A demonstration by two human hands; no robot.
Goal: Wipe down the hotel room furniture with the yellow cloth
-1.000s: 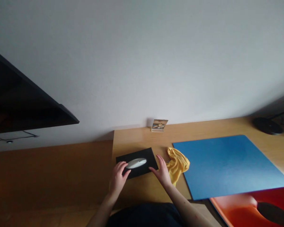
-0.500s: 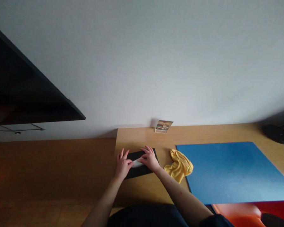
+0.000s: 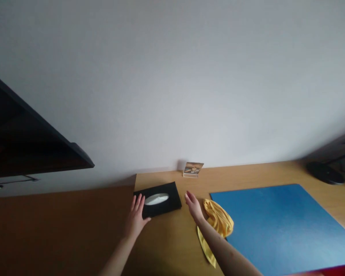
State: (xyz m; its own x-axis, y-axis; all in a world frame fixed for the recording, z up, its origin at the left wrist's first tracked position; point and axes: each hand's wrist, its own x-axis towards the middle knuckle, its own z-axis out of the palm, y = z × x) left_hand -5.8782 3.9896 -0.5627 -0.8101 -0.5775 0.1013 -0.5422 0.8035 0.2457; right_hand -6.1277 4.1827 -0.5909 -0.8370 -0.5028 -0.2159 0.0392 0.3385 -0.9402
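Observation:
A black tissue box (image 3: 161, 213) lies at the left end of the wooden desk, with a white tissue (image 3: 158, 199) showing in its oval slot. My left hand (image 3: 136, 218) is open over the box's left end, fingers spread and thumb out near the front edge. Just right of the box, my right hand (image 3: 194, 206) hovers with its fingers loosely curled and nothing visible in them. Beside that hand, and partly behind its forearm, lies a crumpled yellow cloth (image 3: 218, 218). The cloth overlaps the left edge of a blue desk mat (image 3: 276, 222).
A small stand with a picture card (image 3: 192, 169) is near the wall at the back of the desk (image 3: 247, 174). A black round base (image 3: 324, 172) sits at the far right. A large dark screen (image 3: 25, 142) juts in from the left, above the desk's height.
Both hands have come off the tissue, which now lies lower in the slot. My right hand has moved right, off the box; my left has spread at its left end. The view has shifted.

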